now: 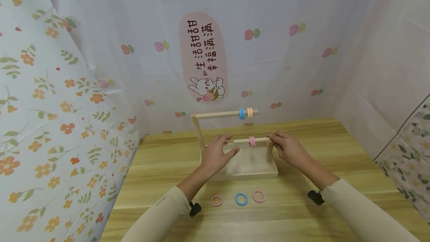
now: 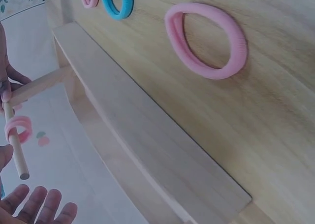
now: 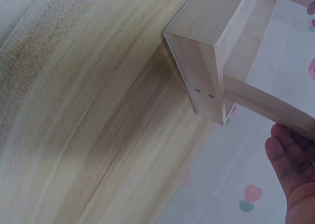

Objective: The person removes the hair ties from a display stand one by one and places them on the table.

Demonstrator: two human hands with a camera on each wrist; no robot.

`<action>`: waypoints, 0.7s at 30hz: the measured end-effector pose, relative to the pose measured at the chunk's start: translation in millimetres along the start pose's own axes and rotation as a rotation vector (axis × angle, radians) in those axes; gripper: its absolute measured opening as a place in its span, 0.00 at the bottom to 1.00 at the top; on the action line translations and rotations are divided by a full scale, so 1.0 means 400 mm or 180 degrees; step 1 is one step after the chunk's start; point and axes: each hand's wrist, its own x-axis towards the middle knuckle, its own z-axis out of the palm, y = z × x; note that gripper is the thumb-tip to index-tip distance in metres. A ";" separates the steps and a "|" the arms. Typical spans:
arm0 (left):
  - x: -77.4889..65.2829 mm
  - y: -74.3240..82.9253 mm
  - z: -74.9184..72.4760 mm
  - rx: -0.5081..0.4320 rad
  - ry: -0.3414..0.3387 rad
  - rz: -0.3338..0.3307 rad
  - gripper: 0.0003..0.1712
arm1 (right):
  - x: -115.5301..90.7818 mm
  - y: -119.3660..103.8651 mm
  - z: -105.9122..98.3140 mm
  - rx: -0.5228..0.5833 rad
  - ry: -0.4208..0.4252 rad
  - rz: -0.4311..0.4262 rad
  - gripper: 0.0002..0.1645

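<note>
Sleeves (image 1: pixel 161 213) are flanking loose rings (image 1: pixel 241 204); left hand (image 1: pixel 216 156) is hanging spread, right hand (image 1: pixel 290 148) pinching the post (image 1: pixel 270 153) — seemingly steadying (mid-threading, presumably), next likely calling for another ring.

Pink ring (image 2: pixel 27 129) around wooden rod (image 2: pixel 18 157)

Counter (image 1: pixel 161 174): yellowish wood grain, darker streaks running roughly sideways, spanning lower part of head view. Directly on it, centre of frame: wooden rack (image 1: pixel 242 177), shallow box base resting on surface. Lower centre, in front of base, loose row: first pink ring (image 1: pixel 212 200) leftmost, blue ring (image 1: pixel 242 204) mid, second pink ring (image 1: pixel 259 202) rightmost. Rings lie flat, apart.
</note>
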 end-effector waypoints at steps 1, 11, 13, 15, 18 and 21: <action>0.002 0.002 0.000 -0.0003 -0.0007 0.0010 0.33 | 0.000 0.000 0.000 0.0002 0.0000 0.0004 0.19; 0.018 0.025 0.007 -0.0080 -0.0133 0.0093 0.32 | -0.002 -0.001 0.004 0.0012 0.0011 0.0009 0.18; 0.021 0.027 0.010 -0.0069 -0.0147 0.0113 0.33 | -0.003 0.000 0.006 0.0000 0.0019 0.0004 0.19; 0.024 0.028 0.014 -0.0051 -0.0163 0.0128 0.33 | -0.003 0.000 0.006 0.0000 0.0008 0.0014 0.19; 0.028 0.032 0.021 -0.0019 -0.0181 0.0148 0.32 | -0.003 0.001 0.005 -0.0002 0.0004 0.0023 0.19; 0.033 0.038 0.026 0.0013 -0.0209 0.0169 0.32 | -0.003 -0.001 0.003 -0.0002 -0.0007 0.0048 0.19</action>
